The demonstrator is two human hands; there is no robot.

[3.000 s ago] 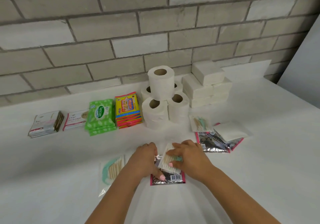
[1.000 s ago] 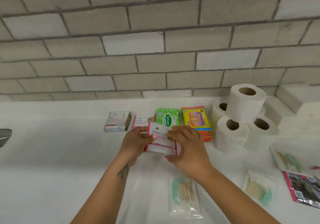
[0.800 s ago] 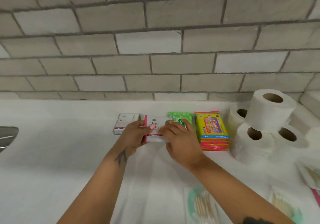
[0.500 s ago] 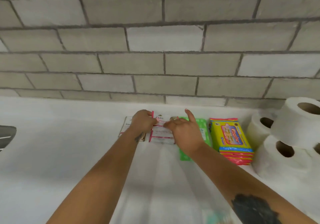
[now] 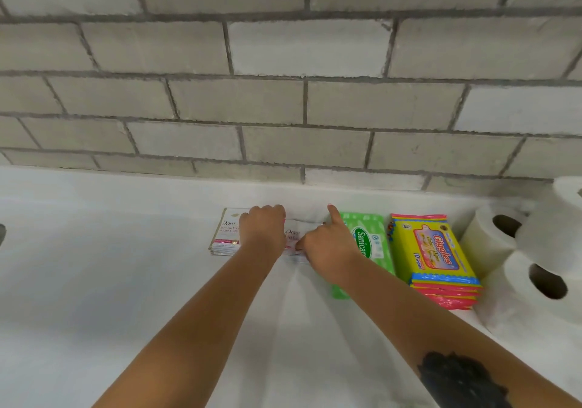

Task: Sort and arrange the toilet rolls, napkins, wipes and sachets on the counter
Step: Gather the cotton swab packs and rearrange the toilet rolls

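Both hands rest on a stack of white Dove sachets (image 5: 294, 240) on the white desk (image 5: 94, 281): the left hand (image 5: 263, 229) is curled closed on its left edge, while the right hand (image 5: 327, 248) presses its right side, index finger extended. A second sachet stack (image 5: 224, 234) lies immediately left of the left hand. Right of the right hand sit green wipes (image 5: 370, 243), yellow wipes (image 5: 433, 250) and toilet rolls (image 5: 516, 259).

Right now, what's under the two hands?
A pile of white Dove sachets lies under the left hand and right hand. How many are in it is hidden.
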